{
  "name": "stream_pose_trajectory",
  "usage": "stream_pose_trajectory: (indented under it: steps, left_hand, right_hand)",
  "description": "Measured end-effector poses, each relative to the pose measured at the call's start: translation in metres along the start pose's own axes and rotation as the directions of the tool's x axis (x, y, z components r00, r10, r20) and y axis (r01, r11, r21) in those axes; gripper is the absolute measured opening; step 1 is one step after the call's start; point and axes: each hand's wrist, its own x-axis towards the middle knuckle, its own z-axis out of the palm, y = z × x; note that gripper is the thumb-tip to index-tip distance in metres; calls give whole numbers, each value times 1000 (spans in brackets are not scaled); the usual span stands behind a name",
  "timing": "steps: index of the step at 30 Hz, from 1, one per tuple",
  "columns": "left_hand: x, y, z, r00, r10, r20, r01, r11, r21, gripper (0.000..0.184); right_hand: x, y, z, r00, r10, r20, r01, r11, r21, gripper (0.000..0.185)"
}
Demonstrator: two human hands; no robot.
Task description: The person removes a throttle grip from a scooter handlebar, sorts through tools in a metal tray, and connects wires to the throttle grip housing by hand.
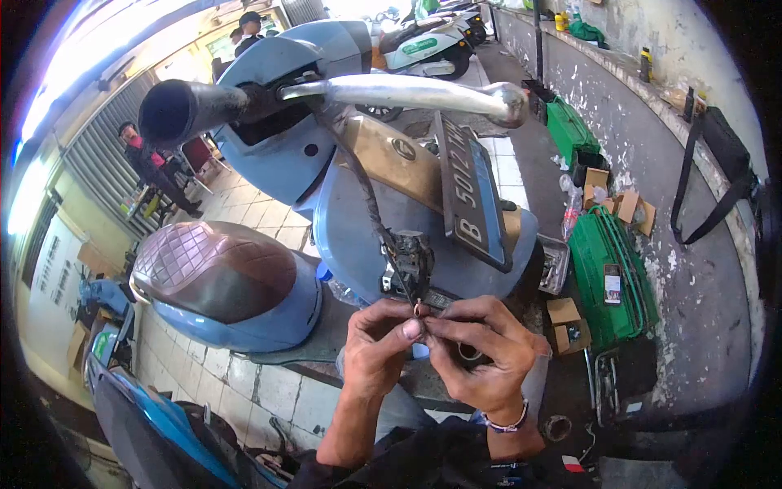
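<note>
My left hand [376, 344] and my right hand [493, 346] meet in front of me, fingertips pinched together. Between them shows the copper-coloured end of a thin wire [418, 310], partly hidden by the fingers. Just above hangs a black handlebar switch unit [410, 259], at the lower end of a dark wrapped cable [358, 175]. That cable runs down from the scooter's handlebar, beside its silver brake lever [407, 94] and black grip [175, 110]. Behind the hands is the scooter's blue body panel [358, 220].
A licence plate [472, 191] juts out on the scooter's front. To the left is a quilted brown seat [216, 261]. Green crates [599, 261], one with a phone [612, 284] on it, and small cardboard boxes [568, 324] line the right wall. A person [151, 163] stands far left.
</note>
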Motion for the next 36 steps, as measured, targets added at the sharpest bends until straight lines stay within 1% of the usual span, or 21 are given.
stream_pose_trajectory:
  steps: [1,2,3,4,5,7,8,10,15,17,19,20,21,23,25,26,30,32,36]
  left_hand:
    - [-1,-1,0,1000,0,9,0,1000,2,19]
    - [-1,-1,0,999,33,-1,-33,999,39,19]
    - [1,-2,0,998,68,-10,-67,995,75,19]
    - [1,-2,0,998,68,-4,-67,995,75,19]
    - [1,-1,-1,999,42,-11,-42,998,54,19]
    - [4,-1,-4,1000,-1,-5,1,1000,10,19]
    - [5,-1,-5,1000,-1,-4,1,1000,10,19]
    - [6,0,-6,997,-75,16,76,993,-85,20]
    - [8,2,-5,993,-114,36,116,990,-79,19]
    - [11,4,-5,989,-135,52,139,986,-88,19]
    - [13,5,-10,973,-172,153,183,981,-60,20]
    - [13,1,-12,973,-174,150,185,981,-62,20]
    - [14,-3,-13,978,-149,147,163,983,-90,20]
    - [12,-3,-12,982,-127,141,143,983,-117,20]
    - [14,3,-8,967,-168,191,201,965,-168,20]
    - [14,3,-8,967,-167,191,200,965,-169,20]
    - [15,-2,-9,979,-135,152,152,982,-108,20]
    - [15,-3,-11,983,-123,138,136,987,-89,20]
    - [15,0,-7,982,-99,160,108,993,-51,16]
  right_hand:
    - [0,-2,-1,1000,25,-3,-25,1000,-12,30]
    - [2,-2,0,999,41,-8,-41,999,-25,28]
    - [4,-1,1,1000,25,-15,-25,999,-28,28]
    - [1,-2,2,998,52,-25,-52,999,-16,26]
    - [0,-2,2,996,79,-35,-79,997,-5,24]
    - [0,-4,0,996,84,-36,-85,996,-10,24]
    - [0,-5,0,995,91,-36,-92,996,-13,23]
    - [2,-2,0,996,85,-36,-86,996,-7,23]
    - [1,-1,-2,994,107,-27,-107,994,13,20]
    - [2,-1,-3,990,139,-24,-138,988,67,18]
    - [4,-1,-5,986,163,-11,-162,982,93,18]
    - [4,-1,-7,983,186,1,-185,976,119,17]
    - [5,0,-8,982,188,4,-187,975,119,17]
    - [4,0,-8,967,252,23,-251,947,199,15]
    - [5,-2,-10,969,247,22,-247,954,171,15]
    - [7,-3,-11,971,239,23,-239,960,145,14]
    - [7,-4,-10,974,227,18,-227,963,142,14]
    - [6,-3,-9,961,276,25,-276,946,173,14]
    - [2,0,-8,949,314,29,-312,921,233,13]
